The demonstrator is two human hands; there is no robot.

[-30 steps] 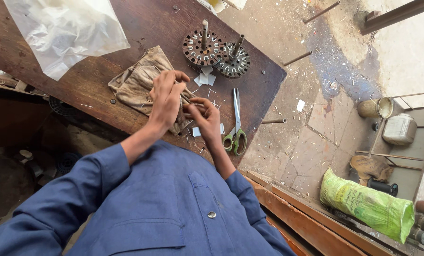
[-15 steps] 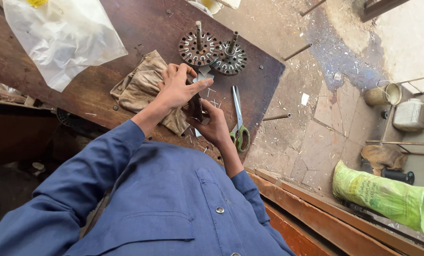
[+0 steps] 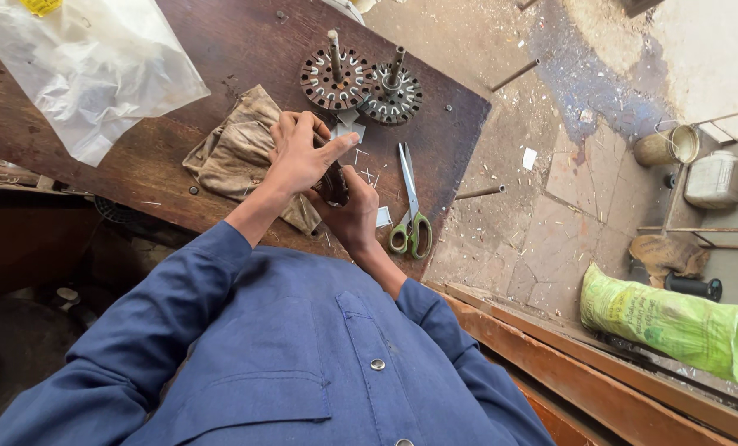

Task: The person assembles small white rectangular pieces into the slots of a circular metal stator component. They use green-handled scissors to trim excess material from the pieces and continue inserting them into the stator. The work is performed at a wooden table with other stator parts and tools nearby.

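Both our hands close together on one small dark part (image 3: 333, 183) near the middle of the wooden workbench (image 3: 220, 49). Our left hand (image 3: 301, 153) covers the part from above with fingers curled over it, and our right hand (image 3: 355, 213) cups it from below, thumb pressed against its side. So little of the part shows between the palms that we cannot tell its shape.

Going left to right: a clear plastic bag (image 3: 88, 70) lies at the bench's far left corner, cut off by the frame's top edge. A crumpled tan cloth (image 3: 237, 153) lies just beside and partly under our left hand. Beyond the hands, toward the far edge, two round slotted metal cores (image 3: 361, 83) stand touching each other, each with an upright shaft. Small white paper scraps (image 3: 361, 153) lie scattered between the cores and our hands. Green-handled scissors (image 3: 409, 206) lie just right of our right hand, near the bench's right edge.

On the floor, well apart, lie a green sack (image 3: 666, 318), a metal cup (image 3: 664, 147) and a pale jar (image 3: 716, 177).

Blue sleeves hide the near edge.
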